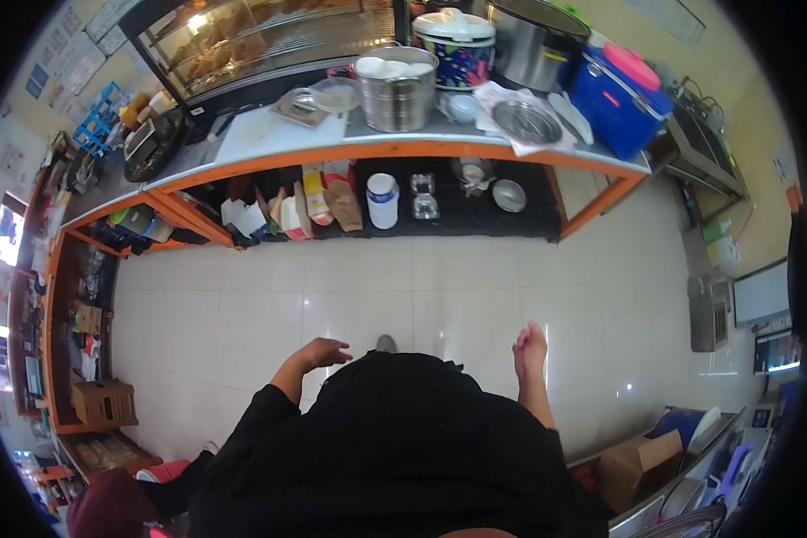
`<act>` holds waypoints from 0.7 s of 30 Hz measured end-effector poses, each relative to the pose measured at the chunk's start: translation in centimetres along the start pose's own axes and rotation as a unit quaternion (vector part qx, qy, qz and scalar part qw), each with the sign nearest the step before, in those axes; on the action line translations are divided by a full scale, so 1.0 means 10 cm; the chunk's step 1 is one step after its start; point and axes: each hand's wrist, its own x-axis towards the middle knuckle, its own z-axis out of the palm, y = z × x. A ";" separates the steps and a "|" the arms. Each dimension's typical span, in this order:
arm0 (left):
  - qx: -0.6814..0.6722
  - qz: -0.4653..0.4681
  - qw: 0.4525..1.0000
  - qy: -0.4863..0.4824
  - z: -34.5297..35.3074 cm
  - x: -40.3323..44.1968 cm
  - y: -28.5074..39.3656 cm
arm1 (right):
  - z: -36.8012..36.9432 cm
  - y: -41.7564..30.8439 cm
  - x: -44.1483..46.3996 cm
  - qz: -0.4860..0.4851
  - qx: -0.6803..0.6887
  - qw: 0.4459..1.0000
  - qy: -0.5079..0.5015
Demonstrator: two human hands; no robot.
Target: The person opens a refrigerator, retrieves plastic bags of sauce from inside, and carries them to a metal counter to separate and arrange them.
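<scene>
My left hand [322, 353] hangs in the air over the tiled floor, left of my black shirt [403, 430]. Its fingers stretch to the right and hold nothing. On the other side, my right hand [529, 349] is raised with its fingers upward, loosely bent and apart, with nothing in them. Neither hand touches anything. Ahead of both stands an orange-framed counter [323, 151], out of contact with me. On it are a steel pot [397, 103] with white items at its top, a round metal strainer or tray [527, 123] on a cloth and a blue cooler box [620, 103].
A glass display case [269, 45] stands behind the counter. Its lower shelf holds a white tub [383, 202] and a metal bowl [509, 195]. Tiled floor [412, 287] lies between me and the counter. A cardboard box [641, 466] is at right; another person's dark-red clothing [108, 507] shows lower left.
</scene>
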 end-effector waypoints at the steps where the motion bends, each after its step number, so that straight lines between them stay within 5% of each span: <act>1: -0.213 -0.058 0.975 0.022 -0.18 -0.10 0.20 | 0.31 -0.16 0.06 -0.020 -0.036 0.999 -0.032; 2: -0.600 -0.162 0.780 0.075 -0.31 -0.16 0.06 | 0.76 -0.26 0.06 -0.038 -0.074 0.995 -0.063; 7: -0.474 -0.129 0.850 0.193 -0.51 -0.16 0.43 | 1.68 -0.86 0.02 -0.133 -0.229 0.944 -0.194; 13: -0.559 -0.100 0.778 0.269 -1.12 0.46 0.40 | 2.65 -1.63 0.87 -0.274 -0.328 0.884 -0.188; 17: -0.561 -0.098 0.748 0.340 -1.58 0.83 0.33 | 2.78 -2.17 2.16 -0.418 -0.501 0.755 -0.065; 21: -0.534 -0.103 0.728 0.418 -2.20 1.13 0.42 | 2.40 -2.63 3.62 -0.327 -0.723 0.599 0.104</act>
